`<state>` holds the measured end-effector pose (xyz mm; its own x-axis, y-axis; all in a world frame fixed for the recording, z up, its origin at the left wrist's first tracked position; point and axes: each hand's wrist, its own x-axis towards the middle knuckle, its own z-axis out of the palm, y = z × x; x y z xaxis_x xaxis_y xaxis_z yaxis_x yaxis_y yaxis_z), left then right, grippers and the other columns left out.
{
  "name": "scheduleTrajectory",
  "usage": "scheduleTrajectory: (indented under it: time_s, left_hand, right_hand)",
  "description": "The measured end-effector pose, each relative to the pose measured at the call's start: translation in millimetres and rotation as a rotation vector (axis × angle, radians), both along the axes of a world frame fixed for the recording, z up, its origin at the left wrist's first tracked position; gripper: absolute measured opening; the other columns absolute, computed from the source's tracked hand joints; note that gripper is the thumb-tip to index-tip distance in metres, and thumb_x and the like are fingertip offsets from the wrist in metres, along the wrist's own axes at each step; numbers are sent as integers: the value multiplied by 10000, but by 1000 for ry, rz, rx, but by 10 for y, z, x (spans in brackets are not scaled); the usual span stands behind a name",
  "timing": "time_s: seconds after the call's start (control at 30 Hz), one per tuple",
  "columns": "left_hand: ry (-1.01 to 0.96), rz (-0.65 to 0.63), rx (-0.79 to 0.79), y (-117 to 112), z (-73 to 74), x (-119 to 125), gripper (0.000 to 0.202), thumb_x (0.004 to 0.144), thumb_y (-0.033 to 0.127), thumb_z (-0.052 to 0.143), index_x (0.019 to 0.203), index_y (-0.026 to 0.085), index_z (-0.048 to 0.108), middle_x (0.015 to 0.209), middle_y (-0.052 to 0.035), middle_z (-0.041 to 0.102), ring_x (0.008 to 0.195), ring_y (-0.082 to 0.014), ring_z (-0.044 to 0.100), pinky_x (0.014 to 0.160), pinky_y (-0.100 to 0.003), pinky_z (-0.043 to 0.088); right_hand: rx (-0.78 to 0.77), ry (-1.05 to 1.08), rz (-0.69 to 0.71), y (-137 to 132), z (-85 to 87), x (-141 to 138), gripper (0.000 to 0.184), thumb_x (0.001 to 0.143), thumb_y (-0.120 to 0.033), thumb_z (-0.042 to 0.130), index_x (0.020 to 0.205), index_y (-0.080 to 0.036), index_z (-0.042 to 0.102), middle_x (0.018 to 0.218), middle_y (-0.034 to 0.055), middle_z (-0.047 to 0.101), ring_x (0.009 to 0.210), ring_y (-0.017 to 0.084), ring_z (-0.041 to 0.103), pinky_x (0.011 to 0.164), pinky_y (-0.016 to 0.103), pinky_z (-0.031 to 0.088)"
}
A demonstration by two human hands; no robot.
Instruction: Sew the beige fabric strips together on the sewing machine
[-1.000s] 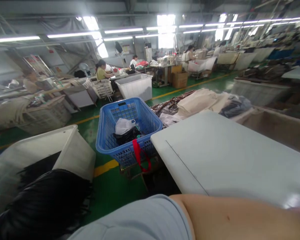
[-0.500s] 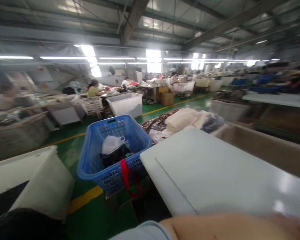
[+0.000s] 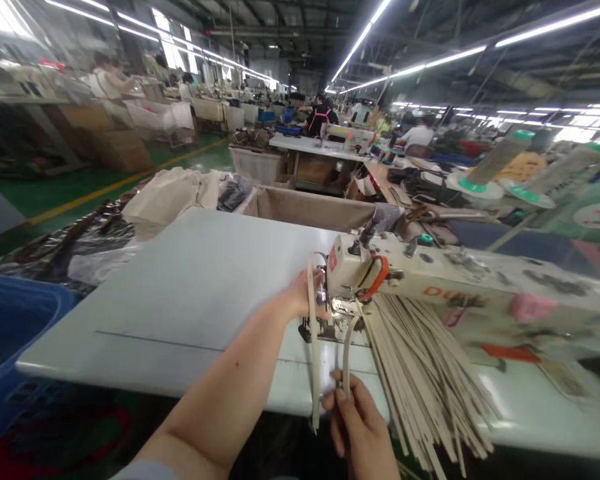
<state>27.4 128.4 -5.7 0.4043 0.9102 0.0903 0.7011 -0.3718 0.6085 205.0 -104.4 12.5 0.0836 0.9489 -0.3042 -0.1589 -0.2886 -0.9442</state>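
Observation:
A sewing machine point(image 3: 360, 267) with a white head stands on a pale worktable point(image 3: 190, 287). My left hand point(image 3: 303, 295) reaches in at its needle area, fingers closed around a narrow beige strip point(image 3: 314, 360) that hangs down past the table's front edge. The strip and the machine head partly hide those fingertips. Near the front edge, my right hand point(image 3: 357, 417) pinches a second beige strip point(image 3: 348, 347), which curves up toward the presser foot point(image 3: 345, 307). Right of the needle lies a thick bundle of similar strips point(image 3: 425, 373), its ends drooping over the edge.
A blue basket point(image 3: 25, 300) stands at the left, beside beige cloth point(image 3: 173, 193) heaped on dark plastic. Behind the table is a deep bin point(image 3: 310, 207). Thread cones point(image 3: 500, 160) rise at the right. Several people work farther back, one in dark clothing with pink straps point(image 3: 321, 120).
The view has swung right, bringing the sewing machine, the strip bundle and both hands into sight. Earlier, only my left arm and a blurred hand showed at the lower right.

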Motion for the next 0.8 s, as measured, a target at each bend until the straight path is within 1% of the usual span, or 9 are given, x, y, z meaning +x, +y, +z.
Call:
scheduleTrajectory:
  time_s: [0.1, 0.17, 0.3, 0.4, 0.47, 0.53, 0.6, 0.7, 0.8]
  left_hand:
    - [-2, 58, 1, 21, -11, 16, 1221, 463, 473, 1019, 1528, 153, 515, 1613, -208, 483, 1599, -502, 262, 1324, -627, 279]
    - [-29, 69, 22, 36, -4, 15, 1168, 494, 467, 1011, 1509, 151, 527, 1592, -209, 503, 1585, -498, 299, 1327, -620, 283]
    - [-34, 96, 41, 61, -2, -6, 1076, 570, 445, 986, 1487, 116, 529, 1573, -232, 515, 1574, -484, 330, 1339, -630, 242]
    - [-23, 103, 29, 74, 6, -31, 962, 598, 399, 985, 1423, 130, 570, 1549, -219, 543, 1578, -481, 325, 1329, -632, 265]
    - [-21, 88, 28, 71, 29, -48, 902, 631, 392, 975, 1399, 132, 580, 1532, -215, 560, 1573, -479, 336, 1325, -634, 272]
    - [-13, 91, 24, 55, 63, -59, 897, 654, 390, 967, 1413, 118, 573, 1536, -228, 553, 1578, -480, 329, 1329, -633, 264]
    - [0, 98, 16, 33, 96, -63, 930, 653, 370, 969, 1444, 105, 559, 1557, -241, 530, 1583, -482, 318, 1335, -632, 254]
    - [9, 74, 0, 10, 117, -68, 952, 661, 345, 962, 1483, 112, 541, 1597, -242, 492, 1590, -484, 301, 1335, -655, 241]
    - [-21, 34, 3, 16, 95, -86, 833, 723, 355, 910, 1462, 164, 576, 1604, -209, 497, 1596, -480, 292, 1327, -697, 219]
  right_hand:
    - [-5, 13, 50, 3, -48, 40, 656, 867, -732, 775, 1178, -162, 678, 823, 32, 689, 402, 43, 376, 427, 210, 214]
    - [-8, 6, 54, -7, -43, 55, 667, 859, -746, 773, 1169, -162, 682, 812, 32, 684, 404, 50, 381, 418, 212, 219]
    - [6, -27, -1, -72, 105, 40, 600, 905, -721, 742, 1150, -176, 690, 799, 28, 681, 455, 69, 422, 448, 214, 265]
    - [-2, -56, 19, -128, 234, 59, 546, 939, -736, 689, 990, -192, 683, 777, 30, 682, 466, 91, 436, 441, 221, 275]
    - [-9, -76, 47, -154, 277, 108, 560, 957, -752, 648, 875, -199, 663, 720, 35, 669, 493, 124, 480, 455, 234, 349]
    - [13, -112, 73, -169, 286, 178, 573, 971, -754, 624, 818, -205, 674, 694, 45, 664, 576, 174, 566, 543, 265, 472]
    - [79, -210, 67, -179, 276, 249, 549, 977, -730, 637, 814, -213, 724, 757, 63, 693, 703, 221, 638, 683, 303, 547]
    - [208, -402, 21, -192, 244, 325, 492, 989, -683, 653, 883, -228, 810, 902, 86, 732, 871, 269, 679, 862, 344, 564]
    - [265, -468, 14, -202, 194, 354, 462, 1003, -650, 650, 964, -232, 843, 1030, 106, 761, 988, 292, 709, 946, 363, 563]
